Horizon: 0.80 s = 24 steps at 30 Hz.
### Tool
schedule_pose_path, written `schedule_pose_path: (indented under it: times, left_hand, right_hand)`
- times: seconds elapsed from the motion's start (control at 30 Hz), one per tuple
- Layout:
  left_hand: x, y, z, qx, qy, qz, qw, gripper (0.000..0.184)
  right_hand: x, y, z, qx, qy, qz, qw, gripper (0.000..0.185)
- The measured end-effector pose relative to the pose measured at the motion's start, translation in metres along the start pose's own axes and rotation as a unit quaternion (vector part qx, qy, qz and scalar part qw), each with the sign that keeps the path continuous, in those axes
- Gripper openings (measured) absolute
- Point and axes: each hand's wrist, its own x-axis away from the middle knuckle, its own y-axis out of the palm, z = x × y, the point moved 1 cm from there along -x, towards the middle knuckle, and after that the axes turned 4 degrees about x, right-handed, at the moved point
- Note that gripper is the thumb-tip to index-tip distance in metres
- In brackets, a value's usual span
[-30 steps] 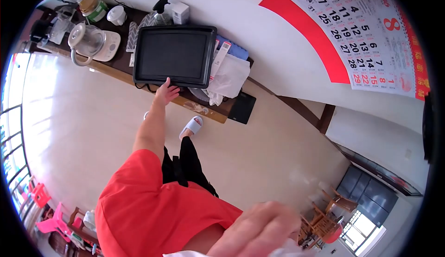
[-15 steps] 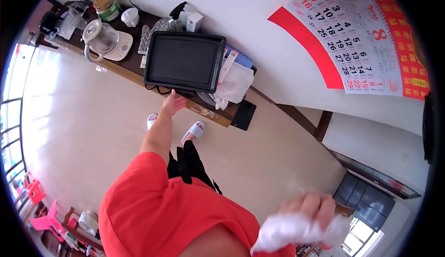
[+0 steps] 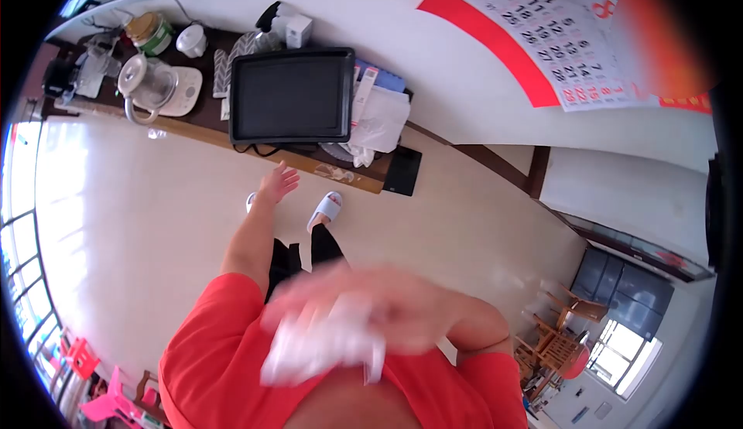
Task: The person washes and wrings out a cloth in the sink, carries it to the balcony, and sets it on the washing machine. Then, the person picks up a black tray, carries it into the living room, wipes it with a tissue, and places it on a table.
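Note:
My left hand (image 3: 279,182) reaches forward over the floor, fingers stretched out and holding nothing. Just beyond it is the front edge of a low wooden cabinet (image 3: 302,164), which it does not appear to touch. A black rectangular tray (image 3: 292,96) lies on the cabinet top, jutting toward that edge. Close to my chest, my right hand (image 3: 371,297) is smeared by motion. Its fingers are closed on a crumpled white cloth (image 3: 317,348), whose ends hang below the hand.
Left of the tray stand a glass kettle on its base (image 3: 159,88), a white lidded cup (image 3: 191,41) and a green jar (image 3: 151,33). Papers and a white bag (image 3: 379,123) lie right of it. A calendar (image 3: 542,34) hangs on the wall; wooden chairs (image 3: 557,344) stand behind at right.
My right hand has swung left across my body with the white cloth. My left hand has drawn back slightly from the cabinet edge. The view has shifted a little.

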Motion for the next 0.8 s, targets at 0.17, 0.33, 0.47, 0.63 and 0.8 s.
schedule_pose_path:
  times: [0.17, 0.33, 0.47, 0.63, 0.8]
  left_hand:
    - [-0.017, 0.024, 0.010, 0.059, 0.012, 0.040, 0.997, 0.056]
    - [-0.042, 0.054, 0.024, 0.171, 0.072, -0.023, 0.982, 0.054]
    - [-0.020, 0.073, 0.047, 0.199, 0.108, -0.004, 0.974, 0.037]
    - [0.013, 0.073, 0.095, 0.189, 0.173, -0.111, 0.960, 0.027]
    - [0.036, 0.090, 0.118, 0.173, 0.165, -0.102, 0.966, 0.028]
  right_hand:
    - [0.060, -0.152, 0.133, 0.135, 0.182, 0.343, 0.911, 0.050]
    - [0.092, -0.247, 0.255, 0.129, 0.359, 0.460, 0.802, 0.036]
    - [0.049, -0.309, 0.269, 0.388, 0.357, 0.464, 0.712, 0.047]
    - [-0.038, -0.383, 0.278, 0.587, 0.157, 0.509, 0.609, 0.085]
    - [-0.107, -0.404, 0.267, 0.608, 0.242, 0.488, 0.577, 0.106]
